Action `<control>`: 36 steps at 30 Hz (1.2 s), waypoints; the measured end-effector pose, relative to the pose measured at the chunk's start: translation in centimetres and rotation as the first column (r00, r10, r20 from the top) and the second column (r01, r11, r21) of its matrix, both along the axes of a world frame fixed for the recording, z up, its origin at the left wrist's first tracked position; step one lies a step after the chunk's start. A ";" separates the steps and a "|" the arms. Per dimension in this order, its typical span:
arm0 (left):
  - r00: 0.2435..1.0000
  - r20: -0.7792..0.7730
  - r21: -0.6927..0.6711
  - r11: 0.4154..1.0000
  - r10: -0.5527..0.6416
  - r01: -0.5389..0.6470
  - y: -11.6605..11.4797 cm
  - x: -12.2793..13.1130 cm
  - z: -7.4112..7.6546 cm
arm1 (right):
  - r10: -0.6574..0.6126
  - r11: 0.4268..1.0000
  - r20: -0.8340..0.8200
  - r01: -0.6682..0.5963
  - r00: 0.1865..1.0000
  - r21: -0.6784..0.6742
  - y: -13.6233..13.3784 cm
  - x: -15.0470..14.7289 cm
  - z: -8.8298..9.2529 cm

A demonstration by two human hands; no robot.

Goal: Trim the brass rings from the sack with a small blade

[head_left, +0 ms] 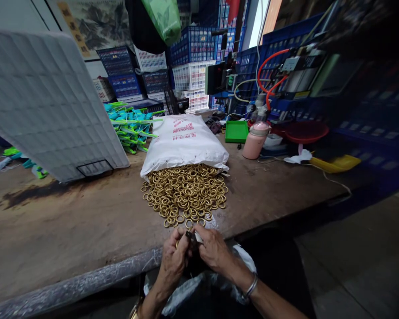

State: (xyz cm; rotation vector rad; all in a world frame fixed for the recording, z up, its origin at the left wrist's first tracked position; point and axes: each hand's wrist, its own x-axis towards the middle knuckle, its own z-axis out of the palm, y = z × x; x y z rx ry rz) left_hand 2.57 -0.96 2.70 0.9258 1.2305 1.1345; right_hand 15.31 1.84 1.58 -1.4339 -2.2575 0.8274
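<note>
My left hand (174,252) is closed in a pinch at the table's front edge, with a brass-coloured ring (177,244) partly showing between its fingers. My right hand (214,249) is closed close beside it, on a small dark tool with a pale part (193,237) whose kind I cannot make out. The tool's dark end touches or nearly touches the left fingertips. Just beyond both hands lies a heap of brass-coloured rings (186,192), spilling from the mouth of a white woven sack (186,139) with red print.
A white ribbed panel (49,102) stands at left, with green and blue plastic pieces (133,124) behind it. To the right are a green tray (236,131), a pink bottle (255,139), a red dish (306,132) and a yellow scoop (335,163). Stacked crates (193,44) fill the back.
</note>
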 end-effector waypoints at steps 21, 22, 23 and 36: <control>0.882 0.293 -0.731 0.681 0.369 -0.042 -3.7 -2.4 -5.6 | -0.313 0.946 0.218 0.283 0.924 0.161 1.4 1.1 -1.1; 0.861 0.281 -0.752 0.655 0.424 -0.077 -3.4 -2.3 -6.1 | -0.319 0.944 0.234 0.286 0.918 0.163 1.4 0.8 -1.2; 0.841 0.282 -0.758 0.644 0.461 -0.099 -3.2 -2.2 -6.5 | -0.321 0.944 0.252 0.286 0.913 0.165 1.5 0.6 -1.3; 0.808 0.281 -0.726 0.666 0.518 -0.174 -3.3 -1.7 -8.8 | -0.331 0.940 0.269 0.293 0.904 0.174 2.1 0.5 -2.1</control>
